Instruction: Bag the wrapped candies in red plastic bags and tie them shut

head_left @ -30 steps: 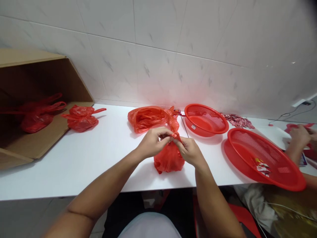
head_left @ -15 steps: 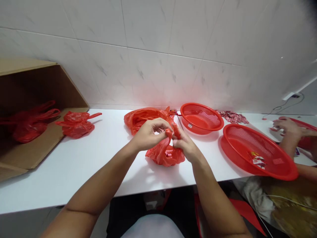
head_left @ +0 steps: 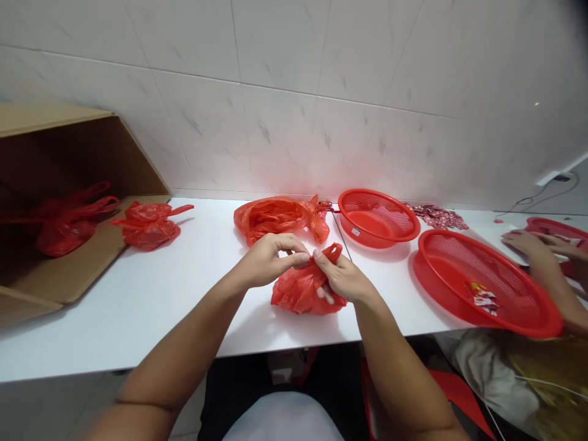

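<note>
A filled red plastic bag rests on the white table in front of me. My left hand pinches the gathered top of the bag from the left. My right hand grips the bag's neck, with a loop of handle standing up above its thumb. Some right fingers show low against the front of the bag. What the bag holds is hidden now. Just behind my hands lies a crumpled pile of red plastic bags.
Left, an open cardboard box holds a tied red bag, with another tied bag at its mouth. Right stand a small red basket and a larger one with small packets. A co-worker's hands work at far right.
The handles, earlier held up in an open loop, are now drawn together low over the bag. The bag's opening, which showed something pink inside, is now closed up. My view has shifted slightly.
</note>
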### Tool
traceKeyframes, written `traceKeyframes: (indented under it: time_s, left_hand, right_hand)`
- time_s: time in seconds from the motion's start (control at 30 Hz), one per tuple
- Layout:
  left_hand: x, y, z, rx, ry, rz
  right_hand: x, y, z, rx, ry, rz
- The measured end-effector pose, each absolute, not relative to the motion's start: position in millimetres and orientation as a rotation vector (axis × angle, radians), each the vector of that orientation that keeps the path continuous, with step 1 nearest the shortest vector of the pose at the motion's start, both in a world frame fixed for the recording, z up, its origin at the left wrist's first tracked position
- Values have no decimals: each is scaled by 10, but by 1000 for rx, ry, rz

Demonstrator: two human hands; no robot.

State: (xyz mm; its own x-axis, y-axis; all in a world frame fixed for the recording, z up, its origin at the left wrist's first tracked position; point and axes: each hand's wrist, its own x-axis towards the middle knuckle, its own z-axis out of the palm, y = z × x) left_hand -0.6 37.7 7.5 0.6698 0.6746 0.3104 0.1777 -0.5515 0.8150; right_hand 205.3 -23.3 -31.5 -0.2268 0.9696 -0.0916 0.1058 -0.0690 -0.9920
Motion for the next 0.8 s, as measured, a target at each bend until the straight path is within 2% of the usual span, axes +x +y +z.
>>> traceKeyframes:
  time_s: [0.13,0.33,0.4,0.53,0.6,0.8]
  left_hand:
    - [52,257,-59,2039,603,965]
    - [152,228,-411,1890,551,808]
    - [129,258,-482,1891,590,789]
    - [63,285,-516,1757,649,726]
    - [62,280,-519,1634,650,699]
    - [126,291,-553,1473,620,727]
  right_hand:
    - [2082,-197,-312,-1031,-1277,1406]
    - [2220,-231,-347,-883,-1590,1337]
    - [2224,-249,-404,-917,-1666,1101]
    - [2176,-260,-571,-963,-1792,317]
    - [2151,-253,-647,-948,-1840,86]
    - [2125,-221,-740,-778,-1978,60]
